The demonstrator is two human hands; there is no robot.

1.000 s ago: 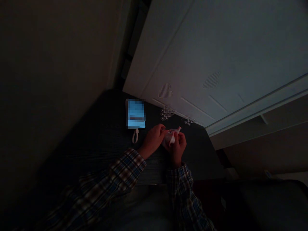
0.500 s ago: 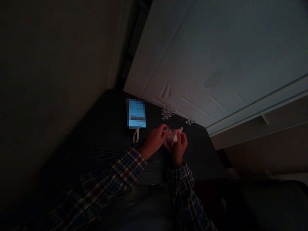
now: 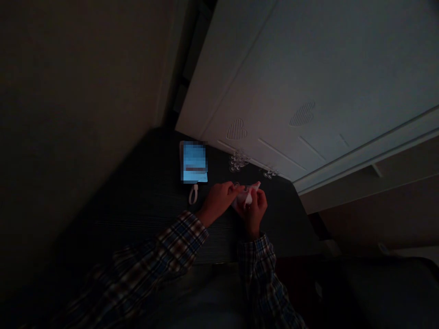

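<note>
In the dim head view my right hand (image 3: 255,205) is closed around a crumpled white-and-pink piece, perhaps cloth or a soft bag (image 3: 247,195). My left hand (image 3: 221,197) reaches over its left side, thumb and fingers drawn together. A small shiny ring-like thing (image 3: 236,184) shows by the left fingertips; whether they grip it cannot be made out. Beyond the hands, a cluster of small clear round pieces (image 3: 238,161) lies on the dark tabletop (image 3: 137,192). A smaller cluster of similar pieces (image 3: 270,172) is to its right.
A lit phone-like screen (image 3: 194,162), pixelated, lies left of the hands with a pale loop strap (image 3: 193,194) below it. A white panel with embossed hearts (image 3: 274,91) rises along the table's back edge. A wall (image 3: 85,82) stands at left.
My left fingers have shifted slightly downward and rightward over the white-and-pink piece, and the shiny bit between them shows less. My right hand keeps its hold in nearly the same place.
</note>
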